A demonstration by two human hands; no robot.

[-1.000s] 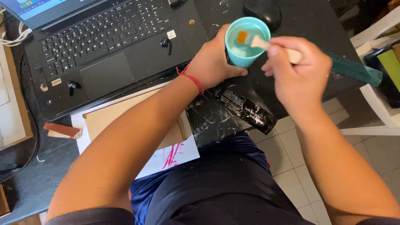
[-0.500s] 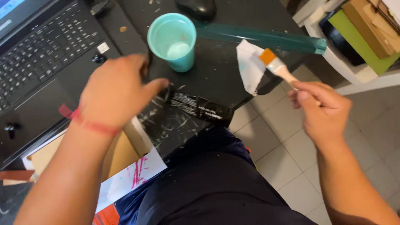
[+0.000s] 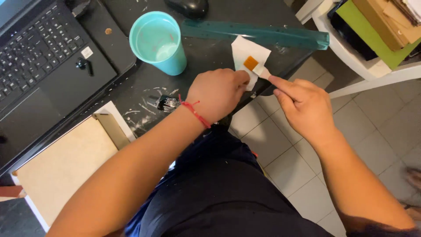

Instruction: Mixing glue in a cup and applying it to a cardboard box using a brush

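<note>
The right hand (image 3: pixel 307 107) holds a small brush (image 3: pixel 256 68). Its fingers are closed around the handle, and the orange tip of the brush lies on a white paper (image 3: pixel 250 59). The paper sits at the edge of the black desk (image 3: pixel 210 50), just under a long green ruler (image 3: pixel 263 35).

The left hand (image 3: pixel 217 94) is curled shut, with its fingertips pinching the near side of the paper. A red string (image 3: pixel 195 112) goes around that wrist. Part of a black tube (image 3: pixel 166 104) peeks out from under the left hand, with white smears on the desk around it.

A teal cup (image 3: pixel 158 41) stands near the paper, to its left. A laptop (image 3: pixel 44 57) is open beside the cup. A tan board (image 3: pixel 66 162) lies on a white sheet below the laptop. A black mouse (image 3: pixel 188 6) rests at the top of the desk.
</note>
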